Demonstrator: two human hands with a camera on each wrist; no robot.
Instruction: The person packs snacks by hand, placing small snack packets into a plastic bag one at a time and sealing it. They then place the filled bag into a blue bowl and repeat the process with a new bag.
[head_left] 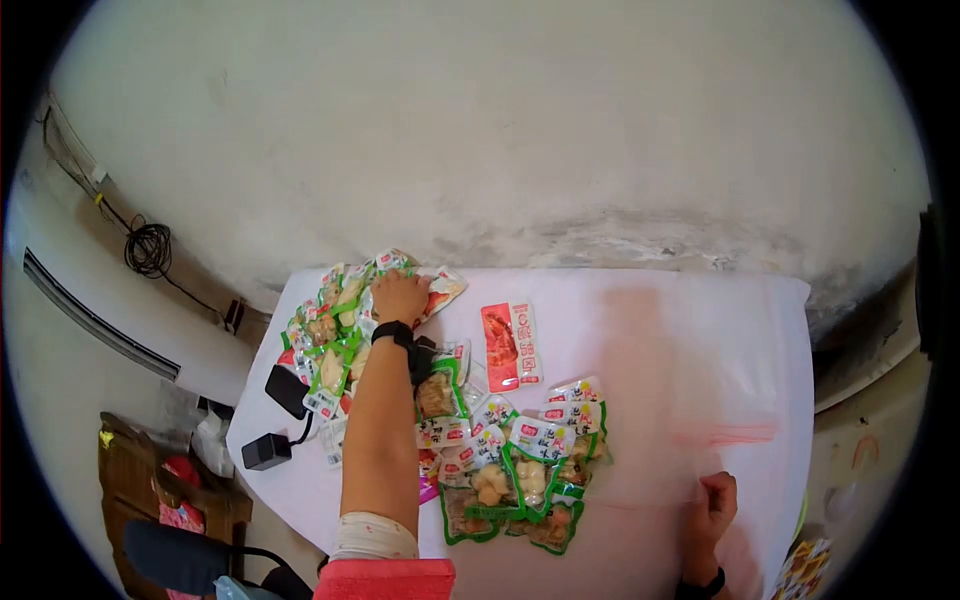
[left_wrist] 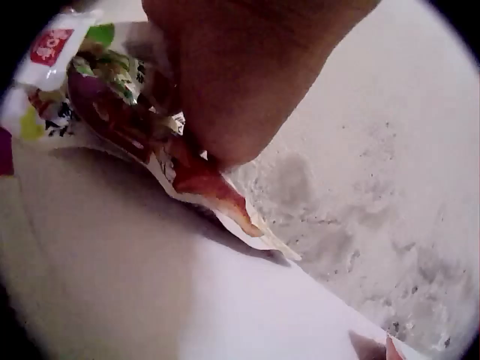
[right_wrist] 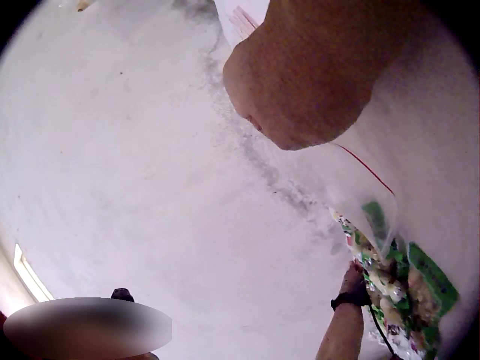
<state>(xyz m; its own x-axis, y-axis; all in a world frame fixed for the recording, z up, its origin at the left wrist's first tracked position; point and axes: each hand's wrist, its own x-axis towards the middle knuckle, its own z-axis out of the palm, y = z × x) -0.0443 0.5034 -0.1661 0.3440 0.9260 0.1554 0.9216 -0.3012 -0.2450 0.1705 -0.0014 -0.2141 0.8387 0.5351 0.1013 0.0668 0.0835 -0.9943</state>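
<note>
In the head view my left hand (head_left: 400,296) is over the upper end of a pile of food packets (head_left: 330,370). The left wrist view shows this hand (left_wrist: 240,82) touching a packet with reddish contents (left_wrist: 210,187); its fingertips are hidden, so a grip cannot be told. At the table's right side my right hand (head_left: 716,508) pinches the edge of a clear plastic bag (head_left: 640,400) with red marks. The right wrist view shows this hand (right_wrist: 300,82) with the bag's thin red line (right_wrist: 367,169) running from it.
A second group of green-edged packets (head_left: 510,480) lies at the middle front of the white table (head_left: 570,284). Beside it is a flat red and white packet (head_left: 511,346). A black box (head_left: 266,452) with a cable stands at the left edge. A wall (head_left: 500,150) rises behind the table.
</note>
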